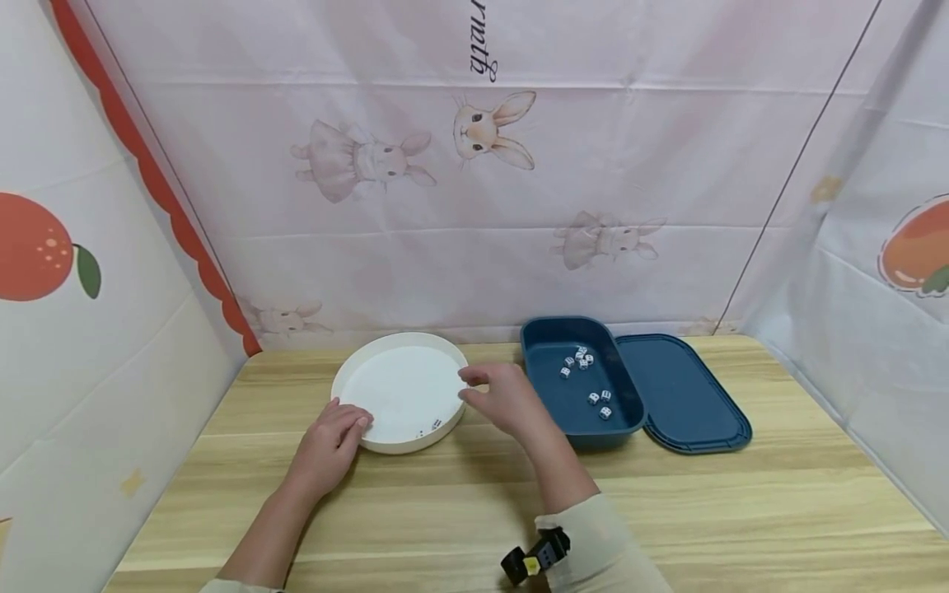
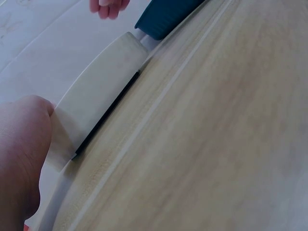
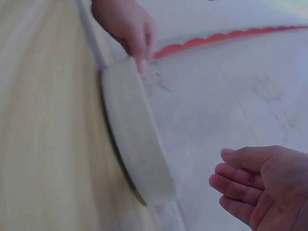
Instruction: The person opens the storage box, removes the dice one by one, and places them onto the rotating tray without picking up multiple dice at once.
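A round white tray (image 1: 404, 387) with a raised rim sits on the table. My left hand (image 1: 334, 438) grips its near left rim, the fingers reaching over the edge; the right wrist view shows this left hand (image 3: 130, 29) at the rim too. Inside the tray, near its front right wall, lie white dice (image 1: 437, 424), partly lost against the white. Over the tray's right edge hovers my right hand (image 1: 504, 398), its fingers loosely bent. In the right wrist view nothing shows between the right hand's (image 3: 264, 185) thumb and fingers.
Right of the tray stands a dark blue box (image 1: 549, 395) with several white dice (image 1: 582, 356) on its floor. A flat blue lid (image 1: 685, 395) lies beside it. The wooden table (image 1: 415, 519) ends at a printed cloth backdrop (image 1: 415, 272).
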A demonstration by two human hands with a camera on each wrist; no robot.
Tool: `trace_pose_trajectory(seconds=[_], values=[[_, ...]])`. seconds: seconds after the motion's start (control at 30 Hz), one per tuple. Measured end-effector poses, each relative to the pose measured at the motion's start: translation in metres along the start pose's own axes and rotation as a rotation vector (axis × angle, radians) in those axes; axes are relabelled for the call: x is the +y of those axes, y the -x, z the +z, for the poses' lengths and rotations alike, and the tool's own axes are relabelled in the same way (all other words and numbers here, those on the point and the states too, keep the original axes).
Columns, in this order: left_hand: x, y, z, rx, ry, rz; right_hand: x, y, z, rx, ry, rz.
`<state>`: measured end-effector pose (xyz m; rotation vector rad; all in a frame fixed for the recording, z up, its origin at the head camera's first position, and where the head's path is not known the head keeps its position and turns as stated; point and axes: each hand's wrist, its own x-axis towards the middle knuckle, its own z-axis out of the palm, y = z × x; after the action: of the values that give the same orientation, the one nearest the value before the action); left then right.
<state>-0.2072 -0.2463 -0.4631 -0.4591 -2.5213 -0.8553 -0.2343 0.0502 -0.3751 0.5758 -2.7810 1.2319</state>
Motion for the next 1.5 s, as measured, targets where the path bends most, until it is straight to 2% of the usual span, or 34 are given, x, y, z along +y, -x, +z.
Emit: trace_pose_trajectory(seconds=[0.17, 0.37, 0.53, 0.8, 1.03, 1.17, 1.33, 1.5], values=[[0.000, -0.001, 0.000, 0.024, -0.025, 0.047, 0.010, 0.000, -0.017, 0.116, 0.019, 0.047], [0.000, -0.001, 0.000, 0.059, -0.062, 0.113, 0.022, -0.001, -0.032, 0.153, 0.039, 0.101], [-0.001, -0.002, 0.001, 0.079, -0.069, 0.146, 0.039, -0.001, -0.046, 0.190, 0.103, 0.147], [-0.001, -0.003, 0.002, 0.078, -0.060, 0.156, 0.080, 0.006, -0.067, 0.153, 0.195, 0.371], [0.000, -0.003, 0.001, 0.090, -0.082, 0.150, 0.101, 0.013, -0.075, 0.149, 0.203, 0.487], [0.000, -0.004, 0.001, 0.091, -0.088, 0.141, 0.105, 0.015, -0.076, 0.104, 0.227, 0.513], [0.001, -0.004, 0.000, 0.088, -0.096, 0.118, 0.109, 0.014, -0.074, 0.073, 0.282, 0.499], [0.000, -0.003, 0.000, 0.075, -0.104, 0.086, 0.109, 0.013, -0.069, 0.033, 0.227, 0.507]])
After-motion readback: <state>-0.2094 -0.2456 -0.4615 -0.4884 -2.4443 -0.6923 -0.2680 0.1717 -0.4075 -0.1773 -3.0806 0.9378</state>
